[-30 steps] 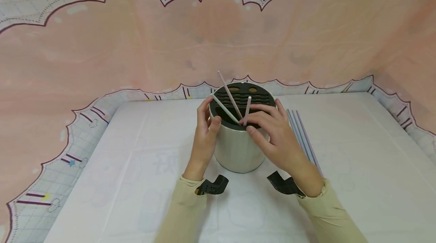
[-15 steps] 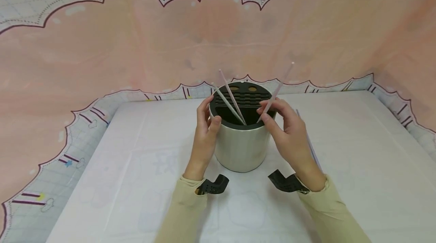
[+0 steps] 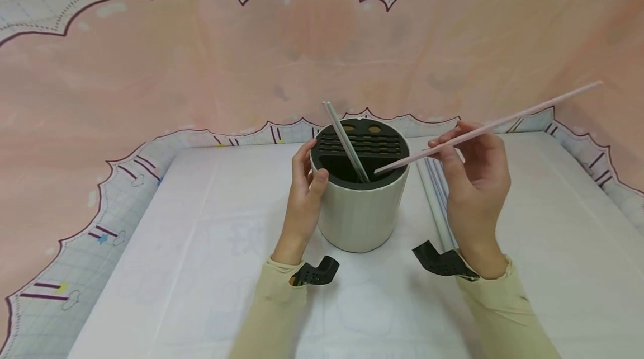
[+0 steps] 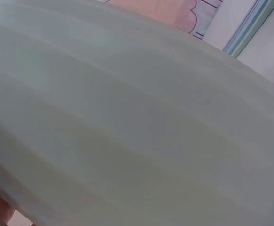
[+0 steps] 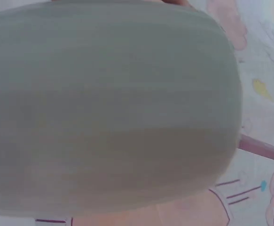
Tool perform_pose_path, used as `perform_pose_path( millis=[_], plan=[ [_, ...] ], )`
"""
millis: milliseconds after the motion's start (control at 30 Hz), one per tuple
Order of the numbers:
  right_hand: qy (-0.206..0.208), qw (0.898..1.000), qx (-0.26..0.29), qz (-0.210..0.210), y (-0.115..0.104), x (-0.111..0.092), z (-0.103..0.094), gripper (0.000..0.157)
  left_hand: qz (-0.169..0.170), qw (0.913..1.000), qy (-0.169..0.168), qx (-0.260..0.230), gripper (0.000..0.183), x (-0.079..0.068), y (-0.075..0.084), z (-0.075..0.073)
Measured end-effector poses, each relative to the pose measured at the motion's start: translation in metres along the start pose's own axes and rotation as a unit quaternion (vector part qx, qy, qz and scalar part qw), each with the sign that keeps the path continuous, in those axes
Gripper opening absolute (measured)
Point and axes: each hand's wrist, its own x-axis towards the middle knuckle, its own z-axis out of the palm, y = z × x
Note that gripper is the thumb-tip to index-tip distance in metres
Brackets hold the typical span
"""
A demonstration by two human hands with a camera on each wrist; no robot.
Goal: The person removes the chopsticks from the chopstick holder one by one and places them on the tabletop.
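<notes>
A pale cylindrical holder [image 3: 358, 219] with a black slotted top [image 3: 364, 149] stands upright on the table. My left hand [image 3: 303, 194] grips its left side, thumb at the front rim. To the right, my right hand [image 3: 478, 180] pinches a long, thin, pink straw-like stick [image 3: 528, 112], tilted low. The lower end of that stick is at the holder's wide front opening; whether it touches the rim I cannot tell. Two pale sticks [image 3: 347, 141] lean left inside that opening. The right wrist view shows part of the pink stick [image 5: 263, 148] beyond the holder's wall [image 5: 113, 108].
Several pale green, blue and purple sticks [image 3: 434, 197] lie on the white table [image 3: 211, 269], right of the holder and partly behind my right hand. A patterned peach cloth [image 3: 251, 68] hangs behind the table. Black bands [image 3: 322, 270] are on both wrists.
My right hand has drawn back to the right with the pink stick, which has swung from nearly upright to a low slant. My left hand stays on the holder. The two leaning sticks have come together.
</notes>
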Motion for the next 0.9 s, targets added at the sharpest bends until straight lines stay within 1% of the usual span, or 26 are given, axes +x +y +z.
perform_pose_path(
  millis=[133, 300, 500, 567, 633, 700, 733, 767, 800, 833, 867, 900],
  plan=[
    [0.035, 0.999, 0.041, -0.003, -0.001, 0.006, -0.006, 0.030, -0.003, 1.0000, -0.001, -0.001, 0.070, 0.000, 0.001, -0.001],
    [0.081, 0.991, 0.107, -0.007, 0.000, 0.014, -0.014, 0.032, -0.007, 1.0000, -0.002, -0.002, 0.071, -0.001, 0.004, -0.001],
    [0.130, 0.977, 0.171, -0.014, 0.002, 0.025, -0.028, 0.035, -0.007, 0.9999, -0.004, -0.007, 0.078, -0.005, 0.025, 0.000],
    [0.137, 0.974, 0.179, -0.013, 0.002, 0.028, -0.034, 0.037, -0.010, 0.9999, -0.003, -0.004, 0.079, -0.007, 0.031, 0.000],
    [0.130, 0.977, 0.168, -0.002, 0.003, 0.030, -0.041, 0.037, -0.012, 0.9999, -0.003, -0.002, 0.079, -0.007, 0.033, 0.001],
    [0.104, 0.986, 0.128, 0.021, 0.006, 0.031, -0.048, 0.037, -0.014, 0.9999, -0.003, -0.003, 0.079, -0.007, 0.035, 0.001],
    [0.086, 0.991, 0.090, 0.041, 0.007, 0.031, -0.051, 0.037, -0.013, 0.9999, -0.004, -0.004, 0.079, -0.007, 0.034, 0.001],
    [0.061, 0.996, 0.031, 0.060, 0.007, 0.031, -0.054, 0.036, -0.013, 0.9999, -0.004, -0.005, 0.079, -0.007, 0.034, 0.001],
    [0.036, 0.996, -0.034, 0.079, 0.009, 0.030, -0.056, 0.037, -0.012, 0.9999, -0.003, -0.005, 0.077, -0.006, 0.029, 0.000],
    [0.010, 0.990, -0.099, 0.095, 0.013, 0.029, -0.060, 0.037, -0.011, 0.9999, -0.003, -0.005, 0.075, -0.005, 0.025, 0.000],
    [-0.015, 0.980, -0.165, 0.109, 0.017, 0.029, -0.063, 0.038, -0.010, 0.9999, -0.002, -0.004, 0.073, -0.004, 0.020, 0.000],
    [-0.041, 0.964, -0.231, 0.124, 0.020, 0.028, -0.066, 0.038, -0.008, 1.0000, -0.002, -0.003, 0.071, -0.003, 0.016, 0.000]
  ],
)
